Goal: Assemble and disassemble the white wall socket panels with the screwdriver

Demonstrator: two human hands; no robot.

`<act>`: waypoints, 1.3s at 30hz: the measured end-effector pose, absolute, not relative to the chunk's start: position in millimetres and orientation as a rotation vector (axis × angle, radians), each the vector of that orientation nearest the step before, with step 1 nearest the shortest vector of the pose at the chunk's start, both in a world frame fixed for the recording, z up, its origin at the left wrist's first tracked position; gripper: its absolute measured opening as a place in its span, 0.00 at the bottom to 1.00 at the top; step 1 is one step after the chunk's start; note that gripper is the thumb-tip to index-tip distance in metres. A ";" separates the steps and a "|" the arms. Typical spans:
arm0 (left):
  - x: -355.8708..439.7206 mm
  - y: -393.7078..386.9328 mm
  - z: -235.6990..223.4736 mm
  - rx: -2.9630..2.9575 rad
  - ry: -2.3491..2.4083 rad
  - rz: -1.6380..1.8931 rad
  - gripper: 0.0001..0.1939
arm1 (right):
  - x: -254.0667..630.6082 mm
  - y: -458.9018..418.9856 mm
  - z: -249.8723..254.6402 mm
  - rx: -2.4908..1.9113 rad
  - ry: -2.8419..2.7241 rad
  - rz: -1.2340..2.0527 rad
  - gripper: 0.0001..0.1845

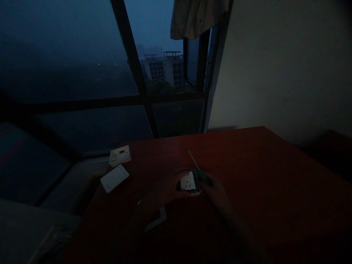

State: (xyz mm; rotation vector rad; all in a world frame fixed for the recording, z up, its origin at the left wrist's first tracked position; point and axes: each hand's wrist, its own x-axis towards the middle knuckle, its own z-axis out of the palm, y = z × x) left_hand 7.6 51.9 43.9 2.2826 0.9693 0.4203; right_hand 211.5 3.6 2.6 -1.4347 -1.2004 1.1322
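A wall socket with a white face and dark surround lies on the red-brown table, its slots facing up. My left hand grips it from the left, fingers along the far edge and thumb at the near edge. In my right hand, closed at the socket's right side, is a screwdriver with a green handle. Its thin shaft points up and away to the left, clear of the socket. A white frame lies below my left forearm, partly hidden by it.
Toward the table's left edge lie an open white box and a white rectangular plate. Small dark wires or bits rest nearby, hard to make out. A window stands behind the table, a pale wall to the right. The room is very dim.
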 end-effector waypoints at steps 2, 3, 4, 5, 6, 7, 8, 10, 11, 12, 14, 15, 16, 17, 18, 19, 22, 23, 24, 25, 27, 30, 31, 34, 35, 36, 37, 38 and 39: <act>8.0 51.4 44.9 2.281 0.962 0.420 0.37 | 211.7 3.9 1.9 -1.435 -1.202 1.127 0.22; 8.4 51.2 45.5 2.281 0.963 0.417 0.37 | 211.8 4.1 1.5 -1.426 -1.206 1.128 0.22; 8.8 50.9 46.4 2.280 0.971 0.412 0.37 | 211.8 4.2 1.3 -1.416 -1.208 1.127 0.21; 9.2 50.7 47.4 2.276 0.984 0.409 0.37 | 211.8 4.3 1.2 -1.407 -1.208 1.126 0.21; 9.5 50.4 48.6 2.270 0.995 0.405 0.37 | 211.7 4.4 1.3 -1.399 -1.204 1.128 0.21; 9.6 50.1 50.1 2.263 0.996 0.402 0.37 | 211.5 4.3 1.5 -1.390 -1.200 1.134 0.21; 9.6 49.9 51.7 2.257 0.986 0.395 0.37 | 211.3 4.2 2.0 -1.380 -1.196 1.143 0.21; 9.1 49.6 54.5 2.251 0.958 0.386 0.36 | 210.9 3.8 3.2 -1.367 -1.185 1.156 0.21; 8.9 49.5 55.3 2.253 0.950 0.384 0.36 | 210.7 3.6 3.8 -1.367 -1.178 1.155 0.21; 8.7 49.5 55.5 2.256 0.952 0.385 0.36 | 210.6 3.4 4.2 -1.370 -1.169 1.151 0.21; 8.9 49.7 54.2 2.267 0.972 0.388 0.36 | 210.4 3.2 4.7 -1.379 -1.151 1.142 0.21; 9.2 49.6 53.1 2.273 0.985 0.391 0.37 | 210.5 3.2 4.7 -1.384 -1.143 1.141 0.21; 9.4 49.4 52.0 2.277 0.999 0.392 0.38 | 210.5 3.1 4.6 -1.392 -1.138 1.142 0.22; 9.2 48.9 51.2 2.279 1.020 0.397 0.40 | 210.7 3.0 4.4 -1.400 -1.136 1.144 0.22; 8.3 48.0 51.0 2.279 1.048 0.410 0.41 | 210.8 2.9 4.1 -1.408 -1.140 1.145 0.22; 6.4 46.4 51.3 2.282 1.073 0.426 0.42 | 211.0 2.8 3.7 -1.417 -1.145 1.142 0.22; -8.5 37.0 53.3 2.329 1.150 0.462 0.40 | 211.2 2.4 2.3 -1.435 -1.146 1.136 0.22; -16.7 32.1 53.0 2.358 1.192 0.457 0.38 | 211.1 2.2 1.8 -1.438 -1.134 1.135 0.22; -26.1 26.3 51.7 2.389 1.252 0.443 0.38 | 210.8 1.9 1.4 -1.441 -1.120 1.142 0.22; -36.5 19.7 49.2 2.416 1.324 0.411 0.38 | 210.4 1.6 1.0 -1.441 -1.104 1.151 0.22; -57.9 5.3 40.8 2.454 1.478 0.334 0.38 | 209.7 1.1 0.8 -1.424 -1.083 1.170 0.22; -84.8 -15.0 24.8 2.566 1.539 0.317 0.38 | 209.4 0.8 1.3 -1.415 -1.088 1.177 0.21; -91.1 -20.2 20.0 2.593 1.540 0.322 0.39 | 209.5 0.9 1.4 -1.419 -1.092 1.172 0.21; -102.0 -29.8 10.7 2.608 1.570 0.299 0.42 | 210.4 1.3 1.3 -1.428 -1.091 1.161 0.21; -103.2 -31.3 9.4 2.599 1.575 0.276 0.43 | 210.7 1.4 1.2 -1.432 -1.087 1.157 0.21; -103.5 -32.4 8.7 2.591 1.570 0.254 0.42 | 211.1 1.5 1.1 -1.437 -1.089 1.152 0.21; -102.9 -33.2 8.7 2.587 1.556 0.242 0.41 | 211.5 1.6 1.1 -1.438 -1.094 1.145 0.21; -101.5 -33.8 9.2 2.586 1.535 0.243 0.39 | 211.9 1.6 1.2 -1.437 -1.100 1.138 0.21; -99.3 -34.3 10.0 2.588 1.511 0.255 0.37 | 212.3 1.5 1.3 -1.434 -1.108 1.136 0.22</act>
